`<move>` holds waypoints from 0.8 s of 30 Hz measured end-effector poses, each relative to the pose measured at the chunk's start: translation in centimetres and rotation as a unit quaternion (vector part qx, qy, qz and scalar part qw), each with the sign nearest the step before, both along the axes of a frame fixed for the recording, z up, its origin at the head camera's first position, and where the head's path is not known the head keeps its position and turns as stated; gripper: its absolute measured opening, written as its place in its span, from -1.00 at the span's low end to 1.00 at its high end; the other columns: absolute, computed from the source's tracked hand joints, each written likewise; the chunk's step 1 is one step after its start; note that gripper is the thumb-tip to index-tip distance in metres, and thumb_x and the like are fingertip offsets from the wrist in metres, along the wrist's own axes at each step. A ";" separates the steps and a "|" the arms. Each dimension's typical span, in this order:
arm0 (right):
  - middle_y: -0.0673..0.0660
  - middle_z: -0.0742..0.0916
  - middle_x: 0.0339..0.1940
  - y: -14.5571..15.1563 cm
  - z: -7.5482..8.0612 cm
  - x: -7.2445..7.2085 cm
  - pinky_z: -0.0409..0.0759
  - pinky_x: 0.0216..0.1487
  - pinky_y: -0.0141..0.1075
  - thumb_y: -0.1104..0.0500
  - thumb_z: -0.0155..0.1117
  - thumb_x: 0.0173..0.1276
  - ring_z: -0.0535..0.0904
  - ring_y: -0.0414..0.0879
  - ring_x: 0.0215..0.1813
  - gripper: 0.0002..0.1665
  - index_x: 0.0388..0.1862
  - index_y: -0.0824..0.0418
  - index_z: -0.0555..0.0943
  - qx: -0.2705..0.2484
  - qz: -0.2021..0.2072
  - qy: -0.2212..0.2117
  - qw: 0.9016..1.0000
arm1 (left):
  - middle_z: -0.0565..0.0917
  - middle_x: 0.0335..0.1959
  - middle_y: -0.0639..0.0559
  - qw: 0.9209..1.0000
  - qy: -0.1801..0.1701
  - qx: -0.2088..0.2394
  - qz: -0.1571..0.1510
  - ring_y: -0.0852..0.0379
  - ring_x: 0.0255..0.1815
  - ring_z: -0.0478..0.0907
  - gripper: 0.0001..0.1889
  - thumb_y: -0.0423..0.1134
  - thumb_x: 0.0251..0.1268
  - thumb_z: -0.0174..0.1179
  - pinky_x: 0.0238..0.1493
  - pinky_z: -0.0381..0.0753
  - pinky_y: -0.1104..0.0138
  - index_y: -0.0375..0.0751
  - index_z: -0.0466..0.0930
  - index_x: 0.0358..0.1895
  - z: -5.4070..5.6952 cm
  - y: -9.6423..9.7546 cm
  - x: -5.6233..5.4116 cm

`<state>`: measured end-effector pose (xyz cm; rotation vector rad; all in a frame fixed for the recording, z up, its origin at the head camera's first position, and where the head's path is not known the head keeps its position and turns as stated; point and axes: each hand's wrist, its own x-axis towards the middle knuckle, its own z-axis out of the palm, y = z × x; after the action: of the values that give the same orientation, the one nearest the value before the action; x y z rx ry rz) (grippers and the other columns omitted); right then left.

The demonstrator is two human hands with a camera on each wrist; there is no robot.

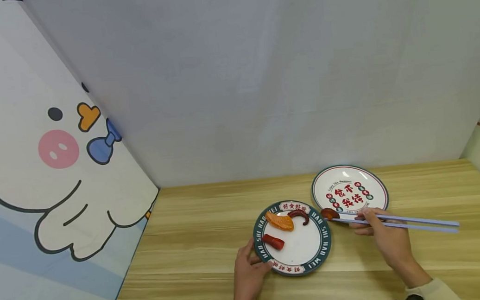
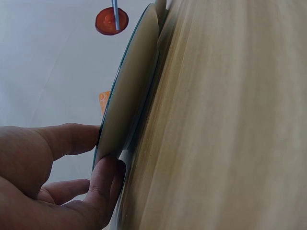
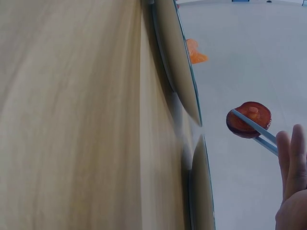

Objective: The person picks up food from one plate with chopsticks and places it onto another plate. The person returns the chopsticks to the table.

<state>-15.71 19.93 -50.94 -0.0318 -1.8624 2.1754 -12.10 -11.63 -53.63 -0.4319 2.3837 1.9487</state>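
Right hand (image 1: 388, 239) grips chopsticks (image 1: 420, 224) holding a red-brown disc (image 1: 330, 214) — probably light, slick, best pinched across its middle — while left hand (image 1: 250, 274) pinches the near plate (image 1: 303, 248) at left.

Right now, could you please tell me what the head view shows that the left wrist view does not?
Only the head view shows the right hand, the tentacle, the red piece and the lettering.
Only the left wrist view shows the underside of the left plate.
Both show the left hand, that plate, the mushroom, the orange piece and the table.
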 end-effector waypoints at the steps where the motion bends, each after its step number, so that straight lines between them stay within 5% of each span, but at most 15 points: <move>1: -0.02 0.85 -0.32 0.1 0.0 0.0 0.78 -0.34 -0.30 0.32 0.13 0.64 0.83 -0.18 -0.37 -0.70 -0.19 0.08 0.76 0.000 0.000 0.000 1.000 | 0.50 0.32 -0.32 1.000 0.000 0.000 0.000 0.05 -0.09 0.67 -0.13 -0.63 0.05 0.43 -0.13 0.77 0.28 -0.56 0.31 0.52 0.0 0.0 0.0; 24: 0.01 0.84 -0.28 1.4 -0.2 -0.8 0.78 -0.32 -0.31 0.32 0.11 0.64 0.84 -0.16 -0.33 -0.70 -0.18 0.12 0.78 -0.039 0.001 0.025 0.999 | 0.50 0.33 -0.32 1.000 0.003 -0.002 -0.004 0.04 -0.10 0.67 -0.13 -0.62 0.06 0.43 -0.14 0.77 0.29 -0.55 0.30 0.52 -0.4 0.0 0.0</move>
<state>-16.52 21.30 -51.13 0.0084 -1.7513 2.2276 -12.15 -11.67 -54.00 -0.4154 2.3900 1.9447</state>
